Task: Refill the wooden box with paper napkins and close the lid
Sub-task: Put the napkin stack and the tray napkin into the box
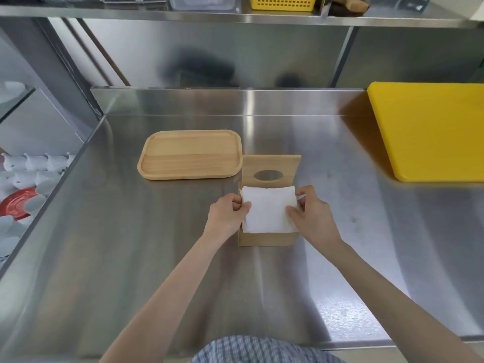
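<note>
A stainless steel counter [157,258] held a wooden tray [190,154] and, just beside it, the wooden box [267,238] with its lid [272,166] standing open. The left hand [227,214] and right hand [313,214] gripped opposite edges of a stack of paper napkins [268,209] at the box's opening. A yellow cutting board [429,127] lay well apart.

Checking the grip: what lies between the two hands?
The head view shows the napkin stack, gripped by the left hand and right hand over the open wooden box.
</note>
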